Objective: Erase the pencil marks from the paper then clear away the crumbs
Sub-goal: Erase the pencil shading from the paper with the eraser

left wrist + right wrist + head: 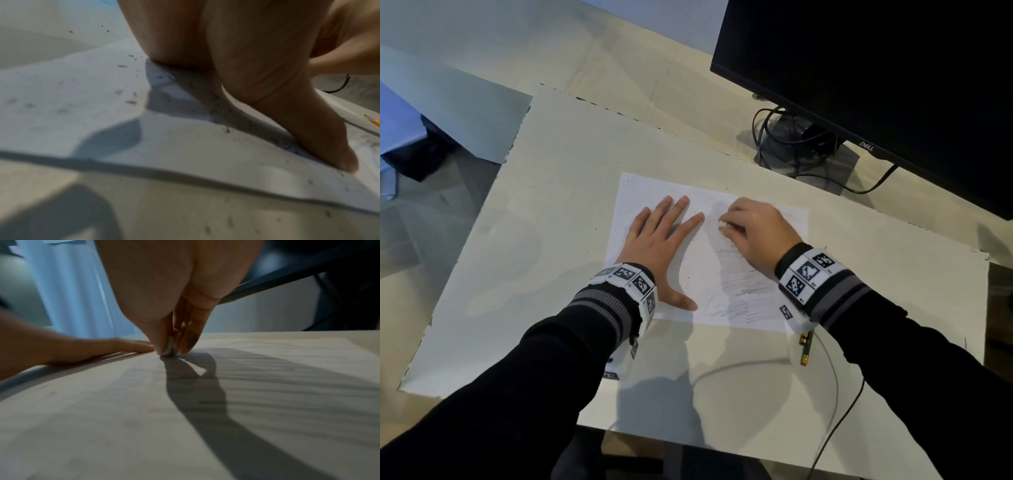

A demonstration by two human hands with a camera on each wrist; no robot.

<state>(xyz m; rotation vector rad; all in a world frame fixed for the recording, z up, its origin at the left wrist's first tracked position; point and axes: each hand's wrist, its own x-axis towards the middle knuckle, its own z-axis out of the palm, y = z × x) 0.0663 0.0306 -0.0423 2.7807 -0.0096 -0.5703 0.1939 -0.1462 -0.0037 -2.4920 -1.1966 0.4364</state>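
A white sheet of paper (705,260) lies on the desk with grey pencil scribbles (746,291) over its right half. My left hand (664,240) lies flat on the paper's left half, fingers spread and straight. My right hand (753,226) pinches a small white eraser (722,224) against the paper near its upper middle; in the right wrist view the eraser (169,348) sits between thumb and fingers. Dark eraser crumbs (222,104) are scattered around the left hand and along the paper's left part (633,209).
A yellow pencil (805,346) lies just below the paper's lower right corner, under my right wrist. A black monitor (876,78) with stand and cables (801,147) stands at the back right. A white cable (756,365) crosses the desk near me.
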